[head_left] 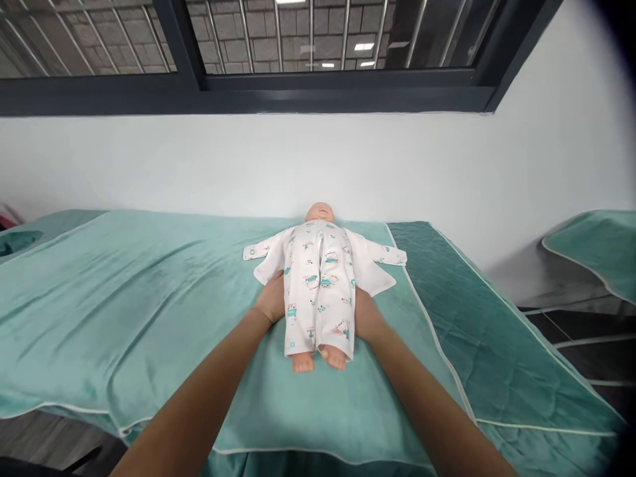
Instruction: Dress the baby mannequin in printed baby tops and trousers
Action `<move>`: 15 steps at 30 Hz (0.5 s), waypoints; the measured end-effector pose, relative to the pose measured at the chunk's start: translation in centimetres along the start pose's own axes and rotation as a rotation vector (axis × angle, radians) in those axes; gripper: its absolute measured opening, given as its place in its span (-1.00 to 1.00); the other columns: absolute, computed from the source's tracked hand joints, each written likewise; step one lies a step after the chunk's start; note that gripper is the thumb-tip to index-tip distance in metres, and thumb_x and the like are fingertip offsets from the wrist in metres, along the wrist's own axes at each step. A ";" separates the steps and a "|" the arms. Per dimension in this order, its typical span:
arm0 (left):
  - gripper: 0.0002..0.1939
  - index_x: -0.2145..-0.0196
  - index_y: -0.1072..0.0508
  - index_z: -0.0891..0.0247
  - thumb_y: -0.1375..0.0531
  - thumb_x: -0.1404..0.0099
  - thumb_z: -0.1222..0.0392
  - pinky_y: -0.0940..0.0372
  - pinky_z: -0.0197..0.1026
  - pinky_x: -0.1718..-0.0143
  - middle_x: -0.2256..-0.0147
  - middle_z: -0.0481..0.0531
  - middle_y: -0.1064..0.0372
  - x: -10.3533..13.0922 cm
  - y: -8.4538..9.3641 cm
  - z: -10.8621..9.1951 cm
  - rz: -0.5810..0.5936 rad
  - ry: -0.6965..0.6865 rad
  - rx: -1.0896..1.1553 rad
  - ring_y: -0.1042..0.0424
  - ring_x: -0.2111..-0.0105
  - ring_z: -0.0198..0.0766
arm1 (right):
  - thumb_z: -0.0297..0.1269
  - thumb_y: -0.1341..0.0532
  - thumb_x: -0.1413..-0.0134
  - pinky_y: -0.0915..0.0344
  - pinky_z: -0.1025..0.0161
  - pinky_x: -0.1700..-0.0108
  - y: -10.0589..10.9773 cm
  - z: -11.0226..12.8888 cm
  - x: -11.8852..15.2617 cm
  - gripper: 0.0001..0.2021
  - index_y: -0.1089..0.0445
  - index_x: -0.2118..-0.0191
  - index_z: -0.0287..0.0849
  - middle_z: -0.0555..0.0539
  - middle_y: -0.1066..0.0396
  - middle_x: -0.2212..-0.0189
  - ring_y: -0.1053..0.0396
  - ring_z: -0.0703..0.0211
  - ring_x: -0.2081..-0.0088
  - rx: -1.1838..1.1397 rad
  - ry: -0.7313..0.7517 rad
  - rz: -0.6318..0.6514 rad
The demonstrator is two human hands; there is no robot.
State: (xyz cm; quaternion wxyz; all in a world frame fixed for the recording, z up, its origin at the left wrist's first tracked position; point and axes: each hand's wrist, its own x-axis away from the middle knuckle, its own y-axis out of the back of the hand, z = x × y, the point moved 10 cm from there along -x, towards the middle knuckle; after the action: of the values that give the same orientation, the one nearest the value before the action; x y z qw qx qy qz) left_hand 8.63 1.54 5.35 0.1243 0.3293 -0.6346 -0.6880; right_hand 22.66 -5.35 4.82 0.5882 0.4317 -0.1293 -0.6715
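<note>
A baby doll (320, 211) lies on its back on a green blanket, its head towards the wall and its bare feet towards me. It has on printed white trousers (320, 285), which reach high up its front. A white long-sleeved baby shirt (370, 268) spreads out to both sides, its sleeves stretched left and right. My left hand (272, 298) is against the left side of the trousers, by the shirt's hem. At the opposite side, my right hand (366, 315) rests against the trousers. The fingers of both hands are hidden beneath the doll and its clothes.
The green blanket (149, 298) covers the bed, with a darker quilted cover (462, 318) on the right. Behind the bed stands a white wall (223, 165) below a dark-framed window (338, 91) with metal bars. Another green-covered surface (596, 245) is at the far right.
</note>
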 end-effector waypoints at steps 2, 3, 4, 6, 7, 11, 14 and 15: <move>-0.80 0.16 -0.54 0.29 -0.16 -0.30 0.22 -0.29 0.00 -0.03 0.11 0.21 -0.49 1.1 0.6 0.1 -0.042 0.019 -0.062 -0.41 0.06 0.00 | -0.26 -0.24 -0.06 -0.40 0.01 0.04 -0.1 -0.1 0.1 -0.74 -0.46 0.12 -0.22 -0.27 -0.51 0.09 -0.48 -0.18 0.07 0.038 0.005 0.011; -0.81 0.18 -0.54 0.29 -0.16 -0.30 0.23 -0.30 -0.01 0.02 0.15 0.22 -0.49 1.8 1.0 -0.1 -0.065 0.011 -0.095 -0.41 0.09 -0.01 | -0.25 -0.24 -0.07 -0.40 0.02 0.02 -0.2 0.0 0.1 -0.72 -0.45 0.09 -0.21 -0.26 -0.51 0.06 -0.47 -0.17 0.05 0.057 0.007 0.014; -0.83 0.21 -0.54 0.29 -0.16 -0.30 0.24 -0.31 -0.01 0.08 0.18 0.22 -0.47 2.6 1.3 -0.4 -0.084 -0.009 -0.131 -0.40 0.12 -0.01 | -0.24 -0.24 -0.08 -0.40 0.03 0.00 -0.2 0.0 0.1 -0.70 -0.45 0.06 -0.21 -0.26 -0.50 0.05 -0.46 -0.15 0.03 0.073 0.007 0.015; -0.85 0.24 -0.53 0.28 -0.17 -0.28 0.27 -0.29 0.00 0.16 0.21 0.22 -0.44 4.1 1.8 -1.0 -0.115 -0.053 -0.202 -0.36 0.16 -0.01 | -0.23 -0.22 -0.10 -0.40 0.06 -0.01 -0.2 0.1 0.1 -0.70 -0.44 0.04 -0.20 -0.24 -0.51 0.04 -0.47 -0.11 0.02 0.101 0.003 0.017; -0.86 0.25 -0.53 0.27 -0.18 -0.27 0.28 -0.27 -0.01 0.19 0.21 0.21 -0.42 4.8 1.9 -1.1 -0.125 -0.060 -0.231 -0.35 0.17 -0.01 | -0.24 -0.22 -0.11 -0.40 0.07 0.00 -0.2 0.2 0.1 -0.72 -0.45 0.07 -0.19 -0.23 -0.52 0.07 -0.47 -0.09 0.04 0.113 0.003 0.022; -0.86 0.26 -0.52 0.24 -0.16 -0.26 0.31 -0.23 -0.03 0.22 0.24 0.17 -0.37 5.9 2.1 -0.7 -0.104 0.005 -0.269 -0.33 0.21 -0.05 | -0.27 -0.20 -0.14 -0.39 0.06 0.02 -0.2 0.5 0.2 -0.78 -0.47 0.12 -0.20 -0.23 -0.53 0.12 -0.48 -0.10 0.07 0.138 0.009 0.034; -0.80 0.23 -0.53 0.19 -0.10 -0.31 0.30 -0.22 -0.02 0.17 0.23 0.16 -0.38 5.9 1.8 -0.3 -0.059 0.050 -0.226 -0.34 0.19 -0.06 | -0.27 -0.16 -0.18 -0.37 0.00 -0.01 0.2 0.8 0.9 -0.71 -0.43 0.02 -0.21 -0.26 -0.49 0.05 -0.44 -0.15 0.01 0.137 0.028 0.033; -0.77 0.23 -0.53 0.18 -0.07 -0.33 0.29 -0.21 -0.02 0.15 0.22 0.15 -0.38 6.0 1.8 0.0 -0.050 0.080 -0.203 -0.35 0.18 -0.07 | -0.29 -0.15 -0.18 -0.37 0.00 -0.01 0.3 1.0 1.4 -0.72 -0.43 0.01 -0.19 -0.25 -0.48 0.05 -0.43 -0.15 0.01 0.135 0.041 0.041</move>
State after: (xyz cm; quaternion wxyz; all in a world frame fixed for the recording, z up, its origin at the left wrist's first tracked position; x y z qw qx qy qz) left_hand 3.69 -2.23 5.29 0.1651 0.3578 -0.5479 -0.7379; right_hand 22.21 -7.00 5.03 0.5739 0.4814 -0.1711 -0.6400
